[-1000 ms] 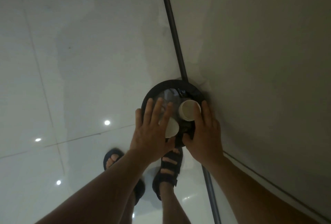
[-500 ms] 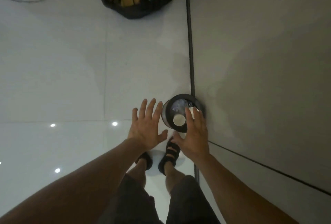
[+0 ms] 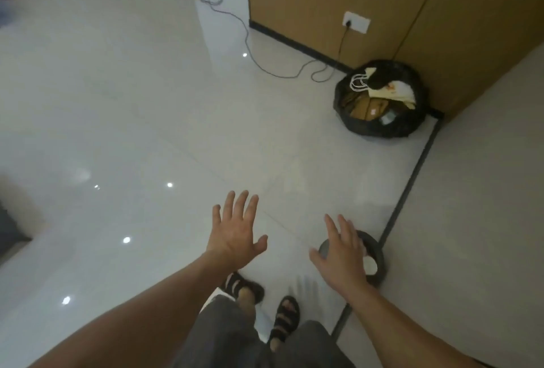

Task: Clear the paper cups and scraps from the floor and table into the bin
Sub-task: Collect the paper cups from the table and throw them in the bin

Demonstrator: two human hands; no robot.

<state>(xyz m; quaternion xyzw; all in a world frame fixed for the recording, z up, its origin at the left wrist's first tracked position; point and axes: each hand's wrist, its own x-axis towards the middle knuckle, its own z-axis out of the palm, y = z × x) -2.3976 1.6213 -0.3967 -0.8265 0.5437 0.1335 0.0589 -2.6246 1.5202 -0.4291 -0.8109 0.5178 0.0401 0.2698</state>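
Sandals (image 3: 287, 317) on the glossy floor (image 3: 132, 132). Left grip (image 3: 235, 235) spread wide, holding nothing, over bare tile. Right grip (image 3: 343, 253) also spread and holding nothing, overlapping the small round bin (image 3: 379, 259) by the wall. Paper cup (image 3: 370, 264) lies inside the bin. Farther off, a black rubbish bag (image 3: 379, 129) stands in the corner, and a cable (image 3: 250, 50) runs to a socket (image 3: 356, 22).

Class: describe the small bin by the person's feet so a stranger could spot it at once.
Follow the dark skirting strip along the right wall towards the feet. There, under the right hand, stands the small bin: unlike the bulging black bag farther off, it is round with a paper cup inside.
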